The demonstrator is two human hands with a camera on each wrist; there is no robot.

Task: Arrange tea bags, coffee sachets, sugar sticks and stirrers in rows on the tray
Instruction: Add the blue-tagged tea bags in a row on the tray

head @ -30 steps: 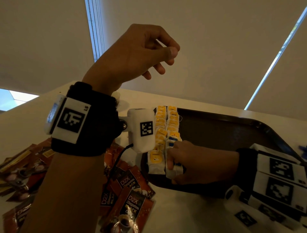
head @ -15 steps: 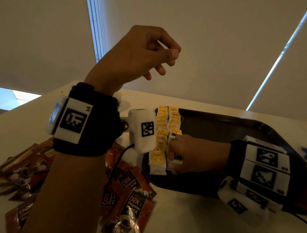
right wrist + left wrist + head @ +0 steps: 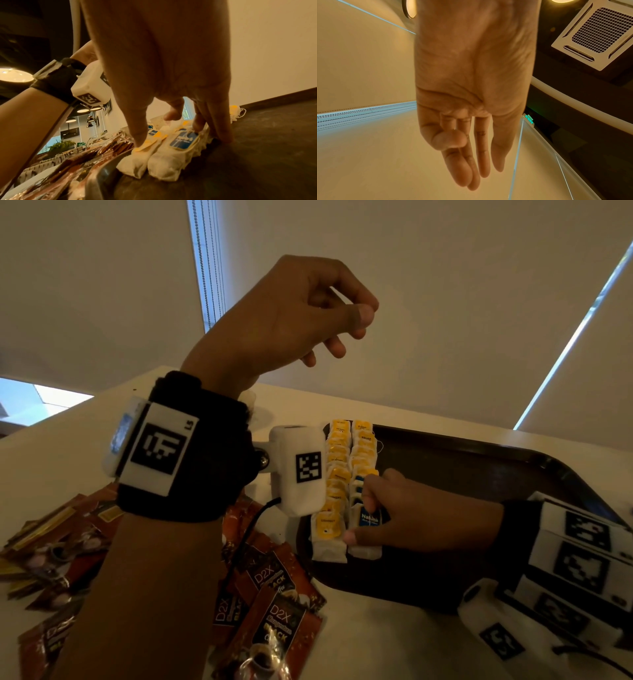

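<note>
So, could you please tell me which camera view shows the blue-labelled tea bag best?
The right wrist view: the blue-labelled tea bag is close and its label fills the foreground, between the right hand's fingers. The head view shows it smaller and partly covered by that hand. The left wrist view shows only the raised left hand.

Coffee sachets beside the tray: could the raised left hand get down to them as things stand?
Probably yes. The left hand is raised, holding nothing, and the coffee sachets lie uncovered on the table beside its forearm. The right hand is at the tea bags on the tray, clear of them.
</note>
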